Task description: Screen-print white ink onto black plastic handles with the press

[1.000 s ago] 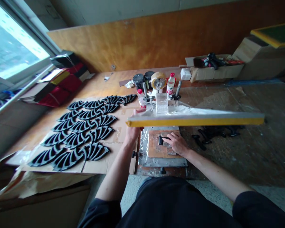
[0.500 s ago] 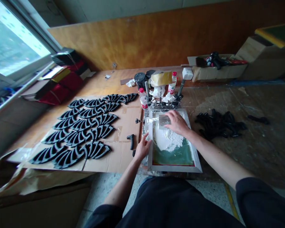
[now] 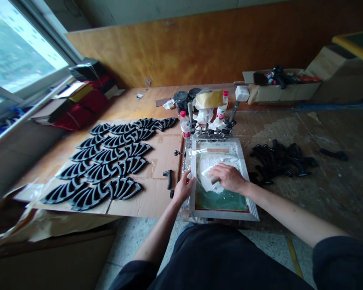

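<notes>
A framed screen [image 3: 251, 203] with a green mesh lies on the bench, held at its far edge by a metal clamp stand [image 3: 230, 128]. White paste [image 3: 204, 161] covers the upper and middle mesh. My right hand [image 3: 228, 177] is closed on a small flat scraper [image 3: 213, 179], low over the paste. At the frame's left edge rests my left hand [image 3: 184, 187], its fingers curled near the rim; whether it grips anything is not clear. A single black curved part [image 3: 168, 179] lies left of that hand.
Rows of black fanned parts [image 3: 90, 197] cover cardboard [image 3: 157, 161] at left. Loose black parts [image 3: 278, 157] lie right of the frame. Behind stand red-capped bottles [image 3: 185, 125], black jars [image 3: 180, 100] and an open carton [image 3: 284, 92].
My right hand has moved nearer to me with the scraper, which is now tilted. A brown strip shows at the screen's far end. My left hand stays at the frame's left edge.
</notes>
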{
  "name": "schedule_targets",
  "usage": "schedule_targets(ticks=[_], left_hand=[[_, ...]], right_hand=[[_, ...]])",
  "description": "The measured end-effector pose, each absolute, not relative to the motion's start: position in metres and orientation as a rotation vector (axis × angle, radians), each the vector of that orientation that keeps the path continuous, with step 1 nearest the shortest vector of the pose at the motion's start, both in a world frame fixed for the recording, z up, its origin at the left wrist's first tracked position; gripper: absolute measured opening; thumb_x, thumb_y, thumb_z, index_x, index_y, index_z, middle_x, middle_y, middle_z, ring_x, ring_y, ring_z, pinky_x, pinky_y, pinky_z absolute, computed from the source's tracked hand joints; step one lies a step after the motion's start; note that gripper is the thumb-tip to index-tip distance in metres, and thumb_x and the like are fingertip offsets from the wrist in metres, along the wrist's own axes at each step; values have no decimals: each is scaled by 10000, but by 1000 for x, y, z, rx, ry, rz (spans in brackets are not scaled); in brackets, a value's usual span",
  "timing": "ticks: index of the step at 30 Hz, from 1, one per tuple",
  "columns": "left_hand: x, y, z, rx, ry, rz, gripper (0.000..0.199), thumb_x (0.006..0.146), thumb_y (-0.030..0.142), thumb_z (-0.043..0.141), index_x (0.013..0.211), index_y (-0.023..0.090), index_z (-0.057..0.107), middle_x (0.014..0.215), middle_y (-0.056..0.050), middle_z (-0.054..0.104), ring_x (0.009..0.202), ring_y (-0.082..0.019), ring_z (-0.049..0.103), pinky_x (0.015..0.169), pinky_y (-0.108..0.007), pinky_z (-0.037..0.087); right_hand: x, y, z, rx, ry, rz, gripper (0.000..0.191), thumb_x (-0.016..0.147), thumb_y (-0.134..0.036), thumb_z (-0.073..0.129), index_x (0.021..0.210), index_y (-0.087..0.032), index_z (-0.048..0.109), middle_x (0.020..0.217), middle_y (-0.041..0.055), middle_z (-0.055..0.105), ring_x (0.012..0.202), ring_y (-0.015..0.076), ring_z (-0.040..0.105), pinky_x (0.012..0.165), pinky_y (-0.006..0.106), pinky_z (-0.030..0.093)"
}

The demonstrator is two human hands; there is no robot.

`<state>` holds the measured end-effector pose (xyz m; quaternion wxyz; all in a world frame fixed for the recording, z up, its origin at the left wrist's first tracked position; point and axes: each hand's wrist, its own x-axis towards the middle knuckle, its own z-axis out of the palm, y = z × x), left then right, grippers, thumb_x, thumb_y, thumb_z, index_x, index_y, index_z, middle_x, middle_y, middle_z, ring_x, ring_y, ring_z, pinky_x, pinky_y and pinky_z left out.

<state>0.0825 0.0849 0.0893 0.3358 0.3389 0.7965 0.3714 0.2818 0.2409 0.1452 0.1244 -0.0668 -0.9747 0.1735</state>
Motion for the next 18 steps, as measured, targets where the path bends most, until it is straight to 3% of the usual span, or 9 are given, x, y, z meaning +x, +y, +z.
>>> schedule_targets(ticks=[4, 8, 10, 14, 16, 18], left_hand=[[83, 85, 91, 870, 2073, 977, 516, 885, 442, 537, 1363, 251, 510, 688, 28, 560, 587, -124, 530, 567, -223, 409], [83, 85, 93, 824, 2050, 993, 530, 876, 438, 559, 1367, 246, 505, 652, 43, 527, 551, -108, 502, 545, -214, 395], [82, 84, 100, 803, 1993, 1034, 568, 856, 458, 586, 1373, 243, 496, 624, 56, 506, 523, -99, 477, 519, -205, 377], [82, 82, 132, 746, 1785, 1210, 685, 818, 572, 604, 1397, 231, 470, 579, 77, 454, 458, -76, 389, 455, -191, 315], [84, 83, 155, 688, 1677, 1343, 656, 829, 634, 557, 1330, 211, 536, 576, 66, 451, 461, -78, 390, 448, -194, 313], [85, 89, 181, 624, 1553, 1483, 609, 853, 680, 476, 1186, 189, 617, 624, 31, 514, 496, -88, 445, 461, -202, 347]], right_hand=[[287, 221, 130, -120, -2795, 334, 346, 765, 16, 512, 1019, -162, 668, 1046, 86, 678, 917, 214, 583, 786, 310, 455], [290, 220, 135, -133, -2827, 485, 189, 809, -83, 594, 946, -189, 670, 881, 42, 677, 836, 193, 609, 746, 286, 471], [273, 232, 148, -294, -2774, 526, 155, 853, -180, 637, 998, -221, 673, 876, 23, 683, 832, 185, 626, 737, 277, 477], [240, 281, 180, -623, -2603, 512, 494, 834, -269, 707, 1307, -289, 570, 1103, 37, 687, 894, 198, 643, 764, 304, 493], [247, 317, 192, -743, -2501, 612, 488, 842, -321, 692, 1312, -268, 572, 1011, 38, 703, 785, 179, 639, 703, 295, 490], [272, 352, 196, -895, -2280, 742, 364, 887, -366, 606, 1214, -207, 627, 855, 33, 695, 647, 148, 603, 617, 271, 466]])
